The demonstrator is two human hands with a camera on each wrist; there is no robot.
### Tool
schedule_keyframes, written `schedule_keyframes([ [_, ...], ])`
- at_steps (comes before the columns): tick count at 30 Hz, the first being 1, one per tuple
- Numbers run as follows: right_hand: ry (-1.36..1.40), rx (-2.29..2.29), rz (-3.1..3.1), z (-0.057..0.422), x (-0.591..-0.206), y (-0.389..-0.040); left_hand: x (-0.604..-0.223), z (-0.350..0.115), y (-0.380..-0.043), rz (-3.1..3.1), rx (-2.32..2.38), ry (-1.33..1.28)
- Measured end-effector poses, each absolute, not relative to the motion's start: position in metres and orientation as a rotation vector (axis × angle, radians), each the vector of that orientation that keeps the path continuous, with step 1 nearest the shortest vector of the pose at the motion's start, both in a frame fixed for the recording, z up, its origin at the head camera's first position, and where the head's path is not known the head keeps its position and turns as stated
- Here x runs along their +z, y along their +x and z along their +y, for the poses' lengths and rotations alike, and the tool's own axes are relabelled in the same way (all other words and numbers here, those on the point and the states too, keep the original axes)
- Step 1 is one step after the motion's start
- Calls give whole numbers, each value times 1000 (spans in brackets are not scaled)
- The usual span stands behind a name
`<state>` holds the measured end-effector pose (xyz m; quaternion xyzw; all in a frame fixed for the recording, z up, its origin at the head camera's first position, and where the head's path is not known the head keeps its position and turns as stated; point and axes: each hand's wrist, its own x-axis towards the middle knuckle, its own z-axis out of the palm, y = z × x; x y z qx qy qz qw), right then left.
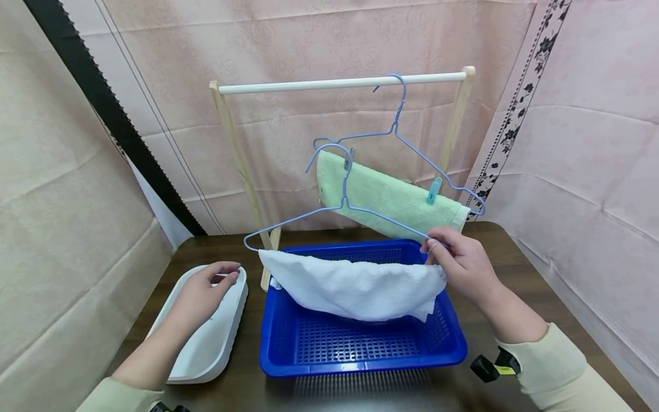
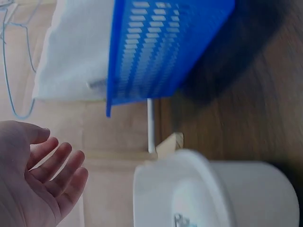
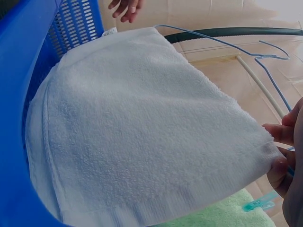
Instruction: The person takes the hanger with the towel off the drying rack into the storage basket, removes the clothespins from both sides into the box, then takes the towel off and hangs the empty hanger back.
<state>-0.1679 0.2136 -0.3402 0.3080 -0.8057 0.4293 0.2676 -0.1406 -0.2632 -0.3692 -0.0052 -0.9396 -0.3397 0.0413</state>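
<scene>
My right hand [image 1: 460, 260] pinches the right end of a blue wire hanger [image 1: 308, 214] together with a corner of a white towel [image 1: 355, 289]. The towel hangs along the hanger's lower side, over a blue plastic basket [image 1: 365, 366]. In the right wrist view the right fingertips [image 3: 279, 165] hold the towel's edge. My left hand [image 1: 208, 294] is above a white oblong tray [image 1: 201, 369] with fingers loosely bent. The left wrist view shows that palm [image 2: 42, 175] holding nothing. Small clear clips [image 2: 182, 220] lie in the tray, partly cut off.
Behind the basket stands a wooden rack with a white rod [image 1: 309, 86]. From it hangs another blue hanger [image 1: 399, 117] with a green towel [image 1: 386, 197], held by a teal clothespin [image 1: 434, 190]. Cloth curtains [image 1: 592, 171] enclose the brown table [image 1: 494, 274].
</scene>
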Motion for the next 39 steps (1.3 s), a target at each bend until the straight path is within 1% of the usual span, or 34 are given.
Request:
schedule_keyframes([
  [7,824,1174,-2158,214,-338,-166,-362,-246,-142,-2828,-1228,-7],
  [18,830,1168,-2161,214,-333,-166,-364,-224,-148,-2721,-1360,-17],
  [39,825,1153,-2173,219,-333,-166,-374,-205,-160,-2612,-1366,23],
])
